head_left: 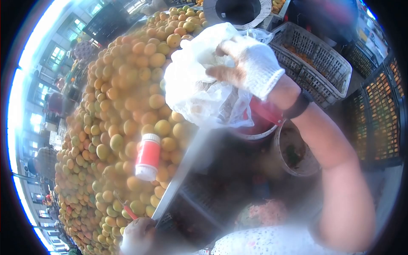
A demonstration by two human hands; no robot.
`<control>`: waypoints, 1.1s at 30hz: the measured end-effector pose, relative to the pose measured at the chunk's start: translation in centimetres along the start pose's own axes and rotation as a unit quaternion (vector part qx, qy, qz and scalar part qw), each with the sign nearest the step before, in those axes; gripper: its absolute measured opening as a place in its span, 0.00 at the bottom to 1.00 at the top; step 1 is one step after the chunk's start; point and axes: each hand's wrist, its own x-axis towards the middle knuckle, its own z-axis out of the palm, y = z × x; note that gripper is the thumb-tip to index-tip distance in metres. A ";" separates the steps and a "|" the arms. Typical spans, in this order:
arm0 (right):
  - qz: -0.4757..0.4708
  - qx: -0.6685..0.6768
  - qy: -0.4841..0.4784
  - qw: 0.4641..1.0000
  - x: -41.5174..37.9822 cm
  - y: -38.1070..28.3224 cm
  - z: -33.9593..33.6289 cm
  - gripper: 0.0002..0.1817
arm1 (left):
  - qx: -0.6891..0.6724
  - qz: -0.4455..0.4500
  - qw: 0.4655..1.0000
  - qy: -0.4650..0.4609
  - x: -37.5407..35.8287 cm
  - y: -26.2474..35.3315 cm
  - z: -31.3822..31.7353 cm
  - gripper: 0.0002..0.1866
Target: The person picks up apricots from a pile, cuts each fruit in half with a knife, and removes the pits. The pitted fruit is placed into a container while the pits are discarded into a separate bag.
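A big pile of fruit (pixel 127 89) spreads before me, and at its right edge is a crumpled white plastic bag (pixel 191 85), my right hand (pixel 250 63) touching it with thumb and fingers apart; whether they pinch it I cannot tell. At the pile's near edge is my left hand (pixel 138 235), a bottle (pixel 148 157) lies on the fruit beyond, and that hand is closed around a thin red tool (pixel 130 212).

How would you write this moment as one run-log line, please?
right hand: on white plastic bag | left hand: holds red tool | red-and-white bottle: on fruit pile
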 end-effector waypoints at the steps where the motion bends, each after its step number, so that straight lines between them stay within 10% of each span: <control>1: -0.013 -0.027 -0.009 1.000 -0.1 -0.2 0.2 0.19 | 0.088 0.086 0.992 0.005 0.0 -0.4 0.2 0.21; 33: 0.099 0.265 -0.067 0.957 -3.8 -5.2 2.9 0.02 | 0.072 0.041 0.996 0.032 0.9 1.0 0.3 0.16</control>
